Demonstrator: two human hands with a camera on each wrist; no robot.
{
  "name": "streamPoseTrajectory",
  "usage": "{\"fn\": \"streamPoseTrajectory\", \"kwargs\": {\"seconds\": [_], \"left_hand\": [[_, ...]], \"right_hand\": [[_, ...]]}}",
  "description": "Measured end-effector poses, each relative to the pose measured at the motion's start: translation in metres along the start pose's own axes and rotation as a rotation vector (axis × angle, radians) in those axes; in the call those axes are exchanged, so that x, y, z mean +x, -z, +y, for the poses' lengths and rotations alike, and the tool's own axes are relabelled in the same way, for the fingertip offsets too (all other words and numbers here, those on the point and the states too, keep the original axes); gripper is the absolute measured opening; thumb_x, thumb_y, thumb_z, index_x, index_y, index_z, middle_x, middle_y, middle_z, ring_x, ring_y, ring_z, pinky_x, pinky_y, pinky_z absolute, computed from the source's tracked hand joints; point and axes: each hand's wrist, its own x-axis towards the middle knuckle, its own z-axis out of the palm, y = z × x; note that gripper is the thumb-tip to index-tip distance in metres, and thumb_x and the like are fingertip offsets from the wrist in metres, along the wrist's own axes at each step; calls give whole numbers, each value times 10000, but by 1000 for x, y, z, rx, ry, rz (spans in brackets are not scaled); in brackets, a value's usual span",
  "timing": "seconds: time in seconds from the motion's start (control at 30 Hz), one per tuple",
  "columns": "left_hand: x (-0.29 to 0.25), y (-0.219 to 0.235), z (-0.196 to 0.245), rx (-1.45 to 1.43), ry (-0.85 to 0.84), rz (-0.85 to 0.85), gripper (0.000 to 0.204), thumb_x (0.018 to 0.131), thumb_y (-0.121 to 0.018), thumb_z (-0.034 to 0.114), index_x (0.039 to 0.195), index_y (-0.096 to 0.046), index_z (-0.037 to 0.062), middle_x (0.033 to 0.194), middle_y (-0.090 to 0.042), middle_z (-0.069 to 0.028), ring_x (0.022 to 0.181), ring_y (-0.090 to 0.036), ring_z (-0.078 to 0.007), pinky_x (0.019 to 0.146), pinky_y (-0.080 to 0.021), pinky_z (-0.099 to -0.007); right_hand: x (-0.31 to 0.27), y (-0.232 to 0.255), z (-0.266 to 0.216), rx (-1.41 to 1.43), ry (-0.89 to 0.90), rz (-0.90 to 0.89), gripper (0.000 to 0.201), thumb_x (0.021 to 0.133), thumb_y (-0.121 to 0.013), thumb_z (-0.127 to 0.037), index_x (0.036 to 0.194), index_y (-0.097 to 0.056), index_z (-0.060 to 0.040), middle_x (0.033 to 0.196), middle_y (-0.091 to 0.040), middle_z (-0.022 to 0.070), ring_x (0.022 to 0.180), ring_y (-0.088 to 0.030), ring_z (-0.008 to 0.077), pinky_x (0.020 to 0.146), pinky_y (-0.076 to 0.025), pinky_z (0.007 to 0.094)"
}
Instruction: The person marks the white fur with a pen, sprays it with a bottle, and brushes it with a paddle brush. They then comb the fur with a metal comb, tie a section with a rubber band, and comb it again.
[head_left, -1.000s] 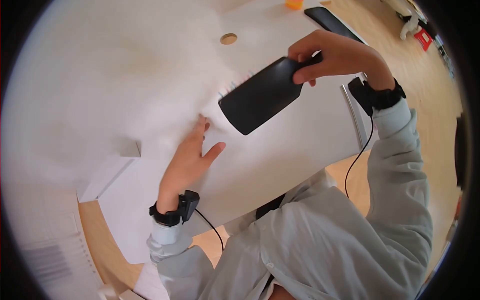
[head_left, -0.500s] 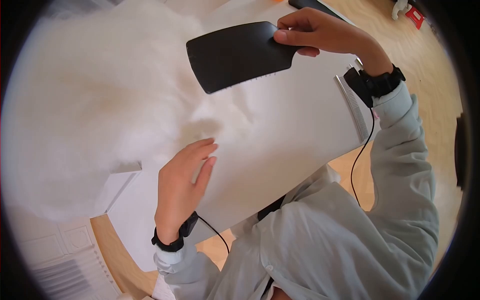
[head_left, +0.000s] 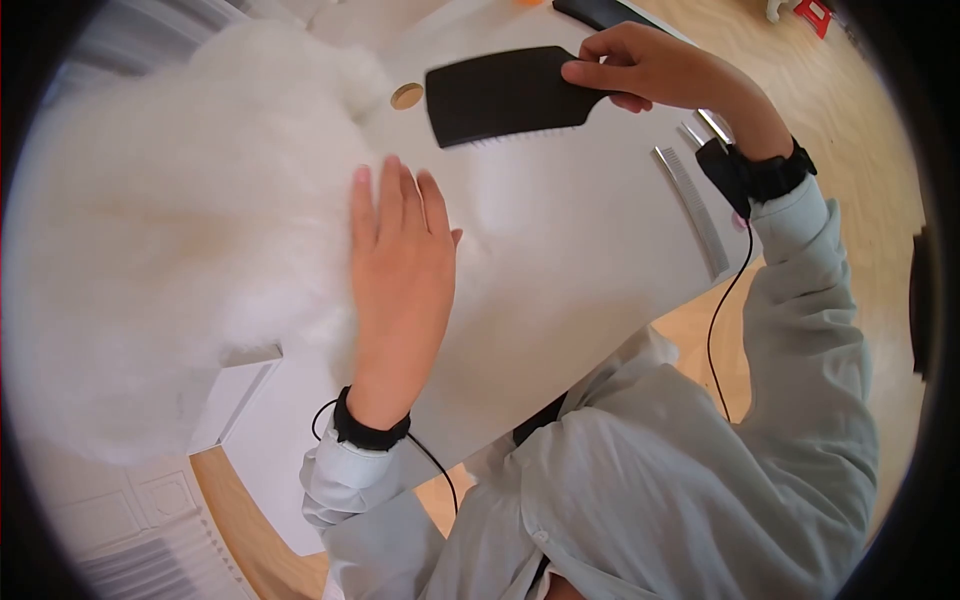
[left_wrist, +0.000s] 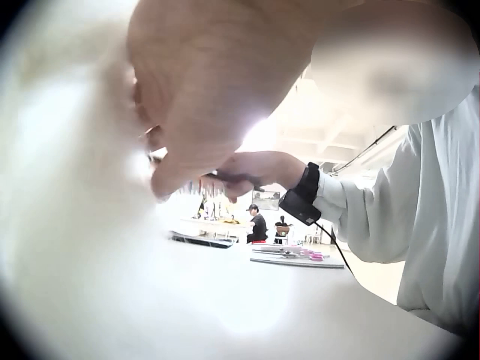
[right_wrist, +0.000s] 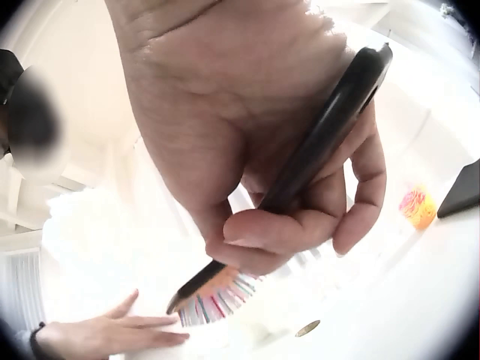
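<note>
A black paddle brush (head_left: 505, 97) is held by its handle in the right hand (head_left: 665, 70), above the white table and clear of the fur, its bristles facing down. Coloured bristles (right_wrist: 217, 298) on an orange pad show in the right wrist view, where the thumb and fingers of the right hand (right_wrist: 255, 142) wrap the handle. The left hand (head_left: 403, 285) lies palm down with straight fingers at the edge of a large mass of fluffy white fur (head_left: 200, 200). In the left wrist view the left hand (left_wrist: 210, 90) hides much of the contact.
A metal comb (head_left: 692, 210) lies near the right edge of the white table (head_left: 560, 290). Beyond the brush are a round hole or disc (head_left: 407, 96) and a dark long object (head_left: 600, 14). A white bracket (head_left: 238, 398) stands at the left. Seated people (left_wrist: 257, 225) appear in the background.
The left hand has turned palm down and moved forward against the fur. The brush rose from beside the fur, swung level, and then shifted right. The white fur now shows more sharply.
</note>
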Motion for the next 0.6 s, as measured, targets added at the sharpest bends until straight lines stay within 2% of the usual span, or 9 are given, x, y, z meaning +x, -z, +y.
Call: {"fn": "streamPoseTrajectory", "kwargs": {"seconds": [0.03,0.1,0.17,0.23,0.3,0.37,0.5,0.57,0.6], "left_hand": [[-2,-10,2,13,-44,-91,451,855,-642,217,1230,-571,-24,1260,-577,-128,1306,-427,-257,1167,-193,-517],[-11,-19,8,-94,-103,-114,459,851,-646,204,1240,-561,-24,1257,-574,-136,1298,-438,-258,1162,-214,-505],[-26,-25,14,-201,-159,-143,468,847,-649,191,1251,-552,-24,1254,-570,-144,1289,-448,-258,1157,-235,-493],[-38,-29,20,-373,-247,-135,479,841,-650,165,1270,-535,-16,1265,-562,-141,1280,-456,-263,1153,-254,-476],[-43,-24,20,-395,-225,-146,470,839,-646,137,1276,-536,4,1302,-553,-119,1292,-454,-253,1146,-275,-463],[-47,-13,15,-535,-229,-278,456,852,-630,113,1287,-530,19,1358,-529,-90,1329,-425,-247,1142,-280,-461],[-55,6,1,-716,-249,-339,455,864,-617,92,1305,-520,37,1393,-510,-85,1340,-417,-258,1136,-293,-459],[-58,14,-6,-794,-218,-301,425,857,-611,42,1277,-551,50,1350,-552,-86,1295,-471,-289,1081,-373,-443],[-59,15,-10,-793,-215,-301,425,857,-611,42,1277,-551,50,1350,-552,-86,1295,-471,-289,1081,-373,-443]], "right_hand": [[0,-4,-2,0,2,4,443,965,-550,-453,754,-557,-64,503,-472,-26,443,-416,63,458,-330,225],[-2,-14,-9,154,17,65,463,982,-505,-483,767,-553,-75,547,-479,-29,483,-427,51,469,-333,224],[-4,-21,-12,295,67,-64,436,993,-484,-476,807,-551,-88,645,-502,-39,569,-455,46,524,-359,210],[-12,-36,-23,404,41,-105,440,997,-478,-467,796,-536,-80,649,-495,-42,571,-450,48,536,-369,212],[-14,-40,-25,319,-69,-292,438,988,-496,-455,782,-532,-70,638,-490,-34,547,-448,59,520,-378,225],[-17,-36,-23,83,-67,-356,424,976,-520,-447,776,-531,-74,620,-481,-30,540,-437,54,502,-368,229],[-19,-16,-10,92,-145,-298,413,969,-537,-434,755,-518,-81,601,-471,-32,522,-414,44,488,-350,226],[-19,-8,-6,162,-44,-209,413,974,-533,-439,758,-526,-87,598,-470,-40,499,-390,37,477,-336,213],[-20,-9,-7,250,-3,-150,421,980,-522,-450,761,-525,-90,584,-457,-48,482,-374,34,466,-313,205]]}}
